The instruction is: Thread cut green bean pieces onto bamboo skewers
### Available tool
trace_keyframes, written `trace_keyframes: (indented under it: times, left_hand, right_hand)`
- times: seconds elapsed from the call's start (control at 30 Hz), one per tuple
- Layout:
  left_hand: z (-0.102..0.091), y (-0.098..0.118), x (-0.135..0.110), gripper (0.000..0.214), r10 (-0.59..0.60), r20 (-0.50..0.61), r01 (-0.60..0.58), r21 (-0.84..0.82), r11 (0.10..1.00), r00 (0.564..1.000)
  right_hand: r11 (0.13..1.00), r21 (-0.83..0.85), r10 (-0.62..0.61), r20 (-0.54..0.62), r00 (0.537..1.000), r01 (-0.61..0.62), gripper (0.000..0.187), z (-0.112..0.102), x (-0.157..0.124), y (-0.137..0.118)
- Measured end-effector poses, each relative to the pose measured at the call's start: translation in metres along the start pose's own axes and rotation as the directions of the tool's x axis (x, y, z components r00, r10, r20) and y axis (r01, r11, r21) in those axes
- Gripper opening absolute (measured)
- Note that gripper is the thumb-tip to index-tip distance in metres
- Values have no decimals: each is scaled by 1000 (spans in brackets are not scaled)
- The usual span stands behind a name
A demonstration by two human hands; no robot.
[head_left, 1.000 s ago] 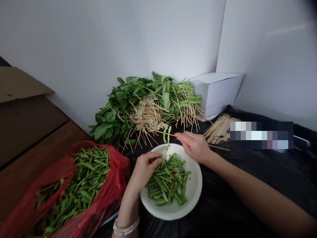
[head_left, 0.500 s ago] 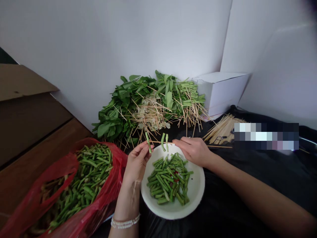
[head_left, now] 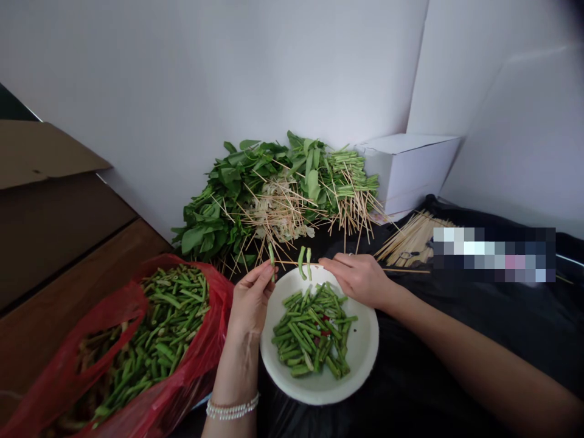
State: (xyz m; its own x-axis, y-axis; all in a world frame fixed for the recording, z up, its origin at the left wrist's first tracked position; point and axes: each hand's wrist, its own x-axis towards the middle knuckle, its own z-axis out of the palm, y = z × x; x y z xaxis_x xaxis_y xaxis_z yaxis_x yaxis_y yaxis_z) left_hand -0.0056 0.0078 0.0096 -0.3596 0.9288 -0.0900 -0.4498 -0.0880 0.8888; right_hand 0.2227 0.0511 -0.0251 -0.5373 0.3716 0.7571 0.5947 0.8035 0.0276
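Note:
My right hand (head_left: 358, 280) is closed around a thin wooden skewer (head_left: 287, 263), whose long end sticks out to the right past the hand. Two short green bean pieces (head_left: 302, 263) are threaded crosswise on it, just left of my right fingertips. Between thumb and fingers, my left hand (head_left: 255, 292) pinches another green bean piece (head_left: 272, 258) at the skewer's left tip. Whether the tip has gone through that piece I cannot tell. Below both hands stands a white bowl (head_left: 319, 392) holding many cut green bean pieces (head_left: 305, 331).
At left, a red plastic bag (head_left: 219, 304) holds more cut beans, with a cardboard box (head_left: 50, 152) behind. Skewered leafy greens (head_left: 201, 228) and skewered green stalks (head_left: 351, 170) lie along the wall. Loose skewers (head_left: 410, 237) and a white box (head_left: 410, 167) are at right.
The bean piece in my left hand has turned slightly more upright and shifted a little left. My right hand still grips the skewer in nearly the same place.

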Motion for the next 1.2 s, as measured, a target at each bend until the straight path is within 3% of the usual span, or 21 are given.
trace_keyframes:
  times: [0.6,0.8,1.07,1.2]
  left_hand:
    - [-1,-5,0,24,-39,60,36,53,998,997]
    - [-1,-1,-3,24,-112,60,106,87,991,992]
    - [-2,-3,-6,27,-171,120,148,180,972,978]
    - [0,-11,-7,26,-184,217,109,320,941,959]
  right_hand:
    - [1000,-4,-23,0,1000,23,29,3,-3,0]
    - [998,54,-42,9,999,42,30,2,-2,0]
    - [991,115,-67,35,997,63,31,1,-1,-1]
    - [991,83,-108,69,992,102,30,-1,1,-4]
